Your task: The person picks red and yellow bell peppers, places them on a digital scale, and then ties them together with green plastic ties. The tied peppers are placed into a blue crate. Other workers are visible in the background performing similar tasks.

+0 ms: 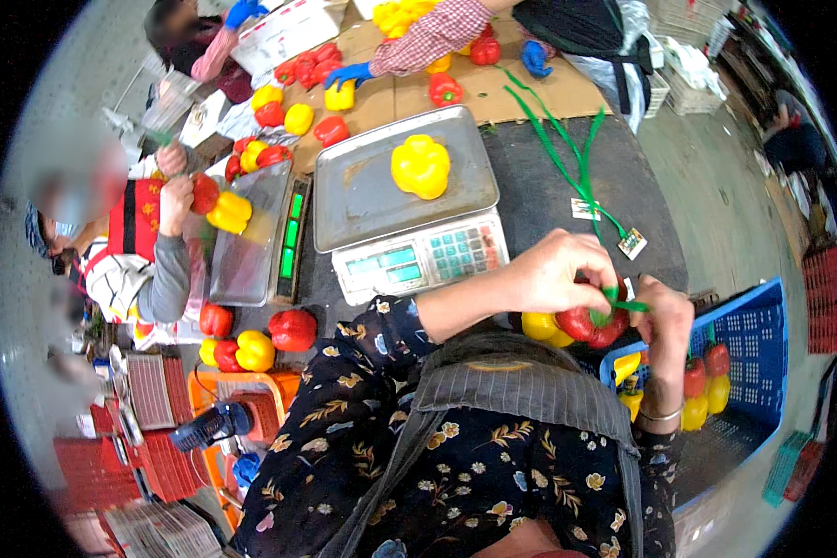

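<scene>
Low at the right of the table, my left hand [577,276] pinches green tape [610,302] at the top of a red bell pepper [581,327]. Beside it my right hand [665,316] has closed fingers at the tape's other end, over a yellow pepper [544,327] under the red one. A single yellow pepper [421,166] rests on the steel tray [344,205] of a white scale [418,256]. Loose green tapes [558,158] with small tags [632,243] lie on the dark tabletop. Part of the red pepper is hidden by my fingers.
A co-worker [135,242] at left holds peppers over another scale [246,251]; others with blue gloves [349,74] work across the cardboard [567,88]. Peppers [291,330] sit at the lower left. A blue crate [744,372] with paired peppers stands at right, an orange stool [270,391] at left.
</scene>
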A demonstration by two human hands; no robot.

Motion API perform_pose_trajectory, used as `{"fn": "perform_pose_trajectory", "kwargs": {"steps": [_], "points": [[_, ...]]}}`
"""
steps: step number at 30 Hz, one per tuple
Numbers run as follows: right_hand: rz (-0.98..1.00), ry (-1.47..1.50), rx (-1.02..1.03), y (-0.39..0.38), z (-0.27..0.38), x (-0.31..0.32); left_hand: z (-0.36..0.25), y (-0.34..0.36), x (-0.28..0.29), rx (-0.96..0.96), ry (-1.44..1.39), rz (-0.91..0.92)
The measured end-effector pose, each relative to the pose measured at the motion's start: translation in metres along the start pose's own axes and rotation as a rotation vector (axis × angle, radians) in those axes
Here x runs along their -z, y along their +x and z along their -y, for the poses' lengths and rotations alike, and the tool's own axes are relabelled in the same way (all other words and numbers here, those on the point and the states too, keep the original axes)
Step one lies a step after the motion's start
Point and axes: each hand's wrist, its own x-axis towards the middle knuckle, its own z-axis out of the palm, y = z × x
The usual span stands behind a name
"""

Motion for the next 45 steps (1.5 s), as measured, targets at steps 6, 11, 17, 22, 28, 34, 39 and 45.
{"fn": "perform_pose_trajectory", "kwargs": {"steps": [6, 11, 17, 22, 28, 34, 39, 45], "points": [[0.126, -0.005, -0.167, 0.013, 0.003, -0.017, 0.007, -0.018, -0.002, 0.1, -0.168, 0.021], [0.063, -0.132, 0.104, 0.011, -0.002, -0.032, 0.019, -0.021, -0.004, 0.032, -0.185, -0.051], [0.111, -0.356, 0.173, 0.018, 0.006, -0.036, 0.028, -0.033, -0.016, 0.03, -0.03, -0.131], [0.132, -0.438, 0.152, 0.025, -0.009, -0.038, 0.024, -0.041, -0.025, 0.134, -0.066, -0.217], [0.109, -0.462, 0.206, 0.034, -0.015, -0.043, 0.026, -0.042, -0.034, 0.09, 0.063, -0.364], [0.049, -0.495, 0.188, 0.028, -0.019, -0.04, 0.032, -0.037, -0.041, -0.016, 0.12, -0.364], [0.045, -0.482, 0.129, 0.022, -0.019, -0.038, 0.03, -0.03, -0.031, -0.099, 0.203, -0.462], [-0.028, -0.507, 0.163, 0.018, -0.014, -0.042, 0.046, -0.027, -0.028, -0.188, 0.253, -0.4]]}}
